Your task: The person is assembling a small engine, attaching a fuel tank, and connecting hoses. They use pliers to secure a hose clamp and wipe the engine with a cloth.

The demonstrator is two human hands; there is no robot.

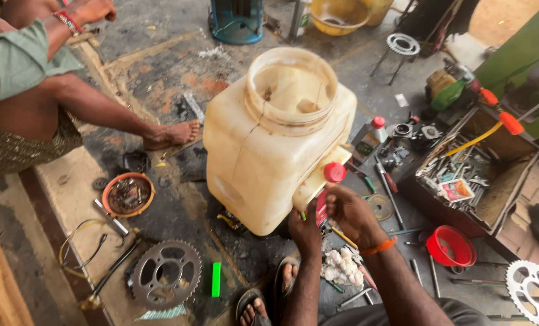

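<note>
**Two hands at the base of a sprayer tank on a workshop floor**

A cream plastic sprayer tank [275, 145] stands upright on the dark, oil-stained concrete floor [161, 54], just ahead of the person's sandalled feet [269, 296]. Its wide round mouth is uncapped and faces up, showing a pale, translucent interior. The walls are smooth, slightly yellowed and scuffed, with rounded corners. A red screw cap [334, 172] sits on a short side fitting low on the tank's right side.

Both hands work at that lower corner, likely because the fitting is there. The left hand [306, 229] presses against the tank's bottom edge, fingers curled as if steadying it; whether it actually clasps anything I cannot tell. The right hand [351, 211] is closed around a slim red part [321, 208] hanging just under the cap, with an orange band at the wrist.

A wad of white rag [344, 265] lies between the forearms, close enough to wipe with. Toothed steel sprockets [165, 274] lie flat to the left, near a green stick [216, 279] and an orange-rimmed bowl of small metal parts [128, 194]. A red funnel [451, 246] rests at the right beside an open toolbox [462, 175] crowded with wrenches. Another person's bare leg and foot [173, 133] stretch in from the upper left, well apart from the tank.
</note>
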